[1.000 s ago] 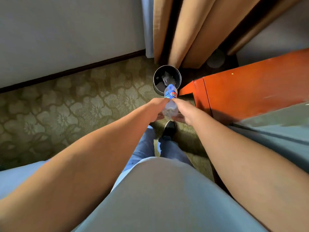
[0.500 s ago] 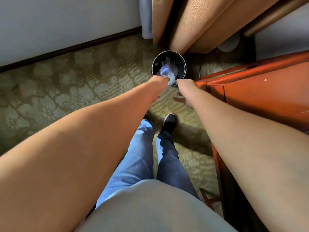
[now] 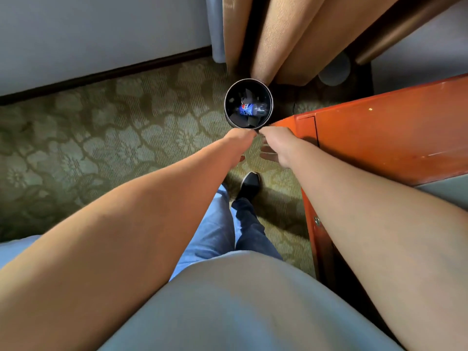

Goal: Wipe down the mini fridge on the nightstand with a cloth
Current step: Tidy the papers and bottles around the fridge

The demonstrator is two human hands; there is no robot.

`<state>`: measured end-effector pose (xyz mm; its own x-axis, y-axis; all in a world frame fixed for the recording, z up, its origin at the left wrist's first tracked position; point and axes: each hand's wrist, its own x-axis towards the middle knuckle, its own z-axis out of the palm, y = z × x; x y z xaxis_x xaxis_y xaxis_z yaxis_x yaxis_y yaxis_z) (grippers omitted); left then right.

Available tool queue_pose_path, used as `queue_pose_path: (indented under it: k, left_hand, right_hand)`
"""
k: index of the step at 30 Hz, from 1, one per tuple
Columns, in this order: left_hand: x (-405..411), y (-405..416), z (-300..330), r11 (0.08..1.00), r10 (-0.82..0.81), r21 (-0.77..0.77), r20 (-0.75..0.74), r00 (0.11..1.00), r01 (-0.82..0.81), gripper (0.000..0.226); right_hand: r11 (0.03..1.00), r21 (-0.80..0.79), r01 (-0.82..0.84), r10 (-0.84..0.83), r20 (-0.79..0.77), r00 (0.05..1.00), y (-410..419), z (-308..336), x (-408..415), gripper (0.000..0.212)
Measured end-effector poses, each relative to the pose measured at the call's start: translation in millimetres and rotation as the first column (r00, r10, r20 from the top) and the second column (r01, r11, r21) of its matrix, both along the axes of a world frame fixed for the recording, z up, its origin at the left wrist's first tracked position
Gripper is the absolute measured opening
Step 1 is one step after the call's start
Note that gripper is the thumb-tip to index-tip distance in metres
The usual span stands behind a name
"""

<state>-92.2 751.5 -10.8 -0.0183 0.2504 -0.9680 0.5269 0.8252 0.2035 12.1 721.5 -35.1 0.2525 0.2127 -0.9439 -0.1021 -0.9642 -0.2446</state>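
The patterned carpet fills the floor, with the orange nightstand at the right; no mini fridge or cloth shows. Between them the round black bin holds a blue-labelled bottle lying roughly crosswise. Just before its rim, left hand and right hand hold nothing, fingers seemingly relaxed.

green floral carpet, round dark bin standing on it by the curtain hems, orange wooden cabinet on it at right, person's black shoe planted below bin
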Motion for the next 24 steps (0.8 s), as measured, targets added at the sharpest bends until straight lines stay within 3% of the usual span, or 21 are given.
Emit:
queue_pose_path:
  k: [5,9,16,24]
  left_hand:
    - [9.8,-32.9,39.9,0.995,0.083,0.048,0.026,0.996,-0.085,0.012]
    - [12.9,-65.3,70.9,0.987,0.114,0.106,0.091,0.989,-0.123,0.026]
    - [-1.6,-122.7,105.6,0.983,0.087,0.150,0.110,0.990,-0.103,0.031]
    - [-47.9,-203.7,131.8,0.981,-0.029,0.194,0.128,0.991,0.003,0.020]
  right_hand:
    - [0.996,0.085,0.013,-0.012,-0.019,1.000,-24.2,53.0,3.6,0.031]
    - [0.992,0.126,0.009,-0.008,-0.015,1.000,-59.7,89.4,7.4,0.036]
    - [0.983,0.165,0.076,-0.075,-0.012,0.997,-133.2,134.3,-2.9,0.014]
    - [0.966,0.194,0.172,-0.176,0.004,0.984,-234.8,147.0,-49.2,0.016]
